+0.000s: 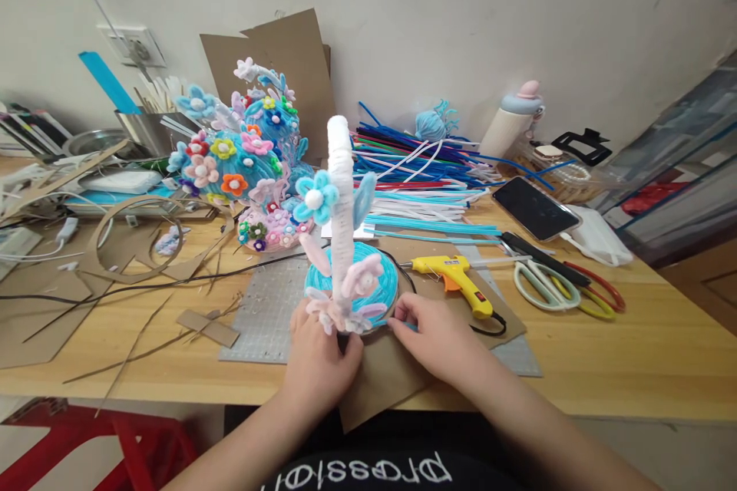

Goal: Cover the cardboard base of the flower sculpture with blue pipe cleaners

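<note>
Basket, flower-trimmed, sits over grey cutting mat on counter before you. Your left hand curls round its near edge, gripping; your right hand, nearly closed, seemingly pinches blue pipe cleaner against basket. Yellow glue gun lies just beyond.

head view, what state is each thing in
left hand, against the flowered piece
right hand, pinching a blue strip
flowered piece, upright
glue gun, lying on its side
phone, face up, screen dark
bottle, upright, lid on
pipe cleaners, piled loosely
scissors, lying, open or shut unclear
cardboard sheets, leaning on wall
</note>
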Tool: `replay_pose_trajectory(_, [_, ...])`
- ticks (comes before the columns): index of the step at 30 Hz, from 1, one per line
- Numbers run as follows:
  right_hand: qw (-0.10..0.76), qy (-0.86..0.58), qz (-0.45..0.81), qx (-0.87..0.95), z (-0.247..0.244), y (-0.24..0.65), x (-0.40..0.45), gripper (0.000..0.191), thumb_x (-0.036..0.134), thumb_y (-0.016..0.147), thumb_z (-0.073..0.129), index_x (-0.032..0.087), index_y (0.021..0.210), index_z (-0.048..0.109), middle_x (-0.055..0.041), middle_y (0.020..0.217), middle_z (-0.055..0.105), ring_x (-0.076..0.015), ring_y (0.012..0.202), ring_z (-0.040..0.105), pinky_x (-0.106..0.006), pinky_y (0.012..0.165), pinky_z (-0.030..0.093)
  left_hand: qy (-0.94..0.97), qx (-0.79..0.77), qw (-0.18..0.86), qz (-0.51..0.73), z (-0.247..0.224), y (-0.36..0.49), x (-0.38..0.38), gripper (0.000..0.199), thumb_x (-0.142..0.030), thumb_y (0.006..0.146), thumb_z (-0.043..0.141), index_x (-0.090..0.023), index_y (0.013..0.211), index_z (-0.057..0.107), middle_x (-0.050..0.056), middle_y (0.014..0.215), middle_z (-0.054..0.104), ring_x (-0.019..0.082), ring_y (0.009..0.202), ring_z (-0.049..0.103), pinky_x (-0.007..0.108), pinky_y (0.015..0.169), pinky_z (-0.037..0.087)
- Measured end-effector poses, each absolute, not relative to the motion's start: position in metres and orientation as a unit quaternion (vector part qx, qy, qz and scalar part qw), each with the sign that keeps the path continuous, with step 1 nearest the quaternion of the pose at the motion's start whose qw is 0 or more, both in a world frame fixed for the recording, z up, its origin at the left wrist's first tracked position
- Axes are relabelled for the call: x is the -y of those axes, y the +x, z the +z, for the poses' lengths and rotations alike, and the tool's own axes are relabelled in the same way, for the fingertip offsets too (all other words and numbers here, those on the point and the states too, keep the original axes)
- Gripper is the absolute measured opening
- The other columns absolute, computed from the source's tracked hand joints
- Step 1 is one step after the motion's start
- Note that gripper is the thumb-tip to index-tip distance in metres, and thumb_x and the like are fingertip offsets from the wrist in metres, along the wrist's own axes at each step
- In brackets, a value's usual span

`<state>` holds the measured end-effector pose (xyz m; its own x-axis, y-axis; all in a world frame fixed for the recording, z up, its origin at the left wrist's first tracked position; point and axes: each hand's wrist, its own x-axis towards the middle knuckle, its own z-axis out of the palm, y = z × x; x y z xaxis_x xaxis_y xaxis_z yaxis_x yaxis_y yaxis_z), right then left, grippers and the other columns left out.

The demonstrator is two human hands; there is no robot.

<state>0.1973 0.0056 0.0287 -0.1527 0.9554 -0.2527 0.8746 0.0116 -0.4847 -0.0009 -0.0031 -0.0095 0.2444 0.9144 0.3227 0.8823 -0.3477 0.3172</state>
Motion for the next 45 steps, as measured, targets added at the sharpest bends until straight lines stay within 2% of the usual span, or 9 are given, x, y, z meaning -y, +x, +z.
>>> replay_pose_trajectory(8, [0.053, -0.639, 0.254, 0.724, 0.039, 0.199, -0.015, 0.020, 0.035, 0.097, 0.062, 0.017, 0.104, 0.065, -0.0027, 0.097, 0.069, -0.0162, 0.081, 0.067, -0.036, 0.074, 0.057, 0.814, -0.522, 0.067, 0.246, -0.003, -0.009, 0.004, 0.020, -0.032, 0.090, 0.059, -0.018, 0.104, 0.063, 0.010, 0.107, 0.067, 0.028, 0.101, 0.063, 0.051, 0.090, 0.052])
replay_pose_trajectory(11, [0.085, -0.625, 0.255, 0.733, 0.037, 0.203, -0.014, 0.017, 0.032, 0.092, 0.065, 0.018, 0.100, 0.062, -0.0007, 0.089, 0.067, -0.0175, 0.078, 0.066, -0.035, 0.071, 0.055, 0.837, -0.484, 0.087, 0.238, 0.001, -0.021, 0.004, 0.034, -0.033, 0.085, 0.063, -0.021, 0.116, 0.061, 0.013, 0.117, 0.067, 0.032, 0.109, 0.061, 0.055, 0.094, 0.051])
replay_pose_trajectory(14, [0.128, -0.608, 0.248, 0.743, 0.032, 0.207, -0.011, 0.030, 0.027, 0.085, 0.071, 0.020, 0.110, 0.057, -0.0065, 0.108, 0.065, -0.0233, 0.099, 0.066, -0.040, 0.082, 0.054, 0.850, -0.468, 0.094, 0.223, 0.001, -0.032, 0.000, 0.045, -0.031, 0.081, 0.068, -0.024, 0.125, 0.059, 0.012, 0.128, 0.064, 0.035, 0.118, 0.058, 0.058, 0.098, 0.048])
replay_pose_trajectory(20, [0.146, -0.586, 0.249, 0.757, 0.023, 0.202, -0.009, 0.087, 0.028, 0.077, 0.078, 0.026, 0.151, 0.031, -0.0161, 0.156, 0.035, -0.0347, 0.140, 0.043, -0.051, 0.106, 0.044, 0.856, -0.466, 0.078, 0.208, 0.001, -0.035, -0.013, 0.049, -0.029, 0.078, 0.074, -0.031, 0.125, 0.061, 0.009, 0.139, 0.060, 0.038, 0.130, 0.051, 0.066, 0.107, 0.037])
replay_pose_trajectory(28, [0.127, -0.587, 0.246, 0.761, 0.024, 0.193, -0.011, 0.084, 0.029, 0.077, 0.078, 0.024, 0.151, 0.038, -0.0180, 0.158, 0.035, -0.0403, 0.136, 0.048, -0.057, 0.104, 0.046, 0.873, -0.443, 0.064, 0.196, 0.017, -0.038, -0.022, 0.017, -0.039, 0.082, 0.073, -0.033, 0.098, 0.074, 0.003, 0.116, 0.074, 0.033, 0.122, 0.060, 0.066, 0.113, 0.028])
replay_pose_trajectory(30, [0.125, -0.590, 0.244, 0.759, 0.025, 0.193, -0.010, 0.078, 0.026, 0.078, 0.076, 0.023, 0.148, 0.042, -0.0185, 0.158, 0.035, -0.0409, 0.135, 0.048, -0.058, 0.104, 0.046, 0.877, -0.434, 0.067, 0.193, 0.019, -0.040, -0.024, 0.028, -0.044, 0.079, 0.076, -0.036, 0.105, 0.072, 0.003, 0.118, 0.073, 0.034, 0.125, 0.058, 0.066, 0.114, 0.026])
replay_pose_trajectory(35, [0.126, -0.600, 0.241, 0.752, 0.027, 0.191, -0.008, 0.078, 0.025, 0.078, 0.075, 0.020, 0.148, 0.042, -0.0216, 0.156, 0.037, -0.0426, 0.137, 0.046, -0.060, 0.103, 0.046, 0.865, -0.458, 0.060, 0.193, 0.013, -0.045, -0.028, 0.086, -0.052, 0.053, 0.090, -0.036, 0.132, 0.057, 0.010, 0.139, 0.060, 0.044, 0.130, 0.050, 0.073, 0.112, 0.025])
replay_pose_trajectory(39, [0.133, -0.596, 0.250, 0.751, 0.026, 0.188, -0.010, 0.087, 0.027, 0.076, 0.078, 0.018, 0.152, 0.035, -0.0215, 0.157, 0.038, -0.0401, 0.140, 0.043, -0.057, 0.105, 0.046, 0.827, -0.521, 0.041, 0.208, 0.001, -0.048, -0.030, 0.087, -0.048, 0.055, 0.088, -0.027, 0.133, 0.055, 0.019, 0.138, 0.056, 0.053, 0.129, 0.047, 0.080, 0.103, 0.029])
replay_pose_trajectory(45, [0.163, -0.597, 0.271, 0.738, 0.026, 0.189, -0.007, 0.089, 0.027, 0.075, 0.079, 0.023, 0.151, 0.034, -0.0188, 0.157, 0.039, -0.0387, 0.136, 0.049, -0.058, 0.101, 0.048, 0.818, -0.531, 0.049, 0.213, 0.000, -0.052, -0.028, 0.084, -0.054, 0.053, 0.087, -0.030, 0.127, 0.057, 0.015, 0.129, 0.063, 0.047, 0.120, 0.055, 0.076, 0.105, 0.030])
